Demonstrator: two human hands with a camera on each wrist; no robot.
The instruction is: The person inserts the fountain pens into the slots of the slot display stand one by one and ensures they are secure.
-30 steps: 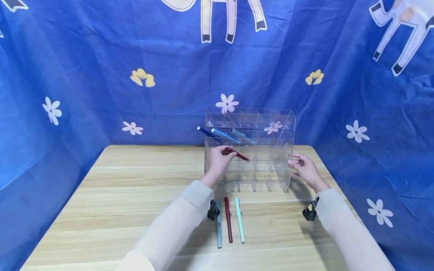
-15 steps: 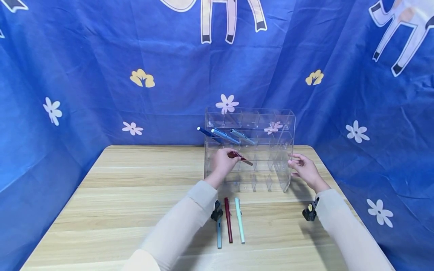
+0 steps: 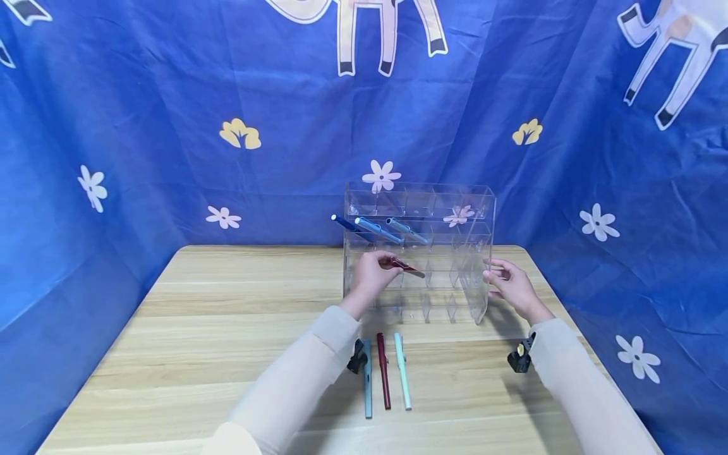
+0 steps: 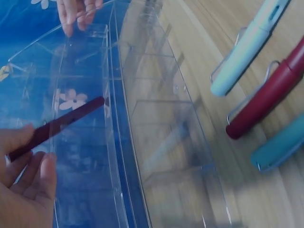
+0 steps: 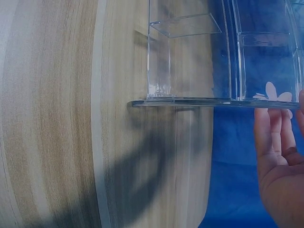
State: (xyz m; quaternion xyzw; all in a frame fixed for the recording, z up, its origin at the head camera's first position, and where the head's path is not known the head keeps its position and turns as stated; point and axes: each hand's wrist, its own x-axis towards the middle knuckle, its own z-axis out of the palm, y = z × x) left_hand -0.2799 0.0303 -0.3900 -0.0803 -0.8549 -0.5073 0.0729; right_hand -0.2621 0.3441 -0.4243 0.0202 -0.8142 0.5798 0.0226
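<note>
My left hand point(image 3: 371, 277) pinches a dark red pen point(image 3: 411, 268) by its upper part in front of a clear acrylic pen rack point(image 3: 476, 278). The pen slants down to the right across a middle tier; in the left wrist view its far end reaches the tier's front wall. My right hand point(image 3: 514, 287) touches the rack's right side panel with fairly straight fingers point(image 5: 262, 128). Higher in the rack lean a dark blue pen point(image 3: 344, 223), a light blue pen point(image 3: 378, 230) and a grey-blue pen point(image 3: 406, 230), side by side.
On the wooden table point(image 3: 227, 341) before the rack lie a teal pen point(image 3: 368, 385), another dark red pen point(image 3: 383, 373) and a mint pen point(image 3: 402, 373). My left wrist is close above the teal one. A blue patterned curtain point(image 3: 284, 177) hangs behind and at the sides.
The left hand has shifted slightly right with the dark red pen, then nearly stopped. The right hand stays at the side panel.
</note>
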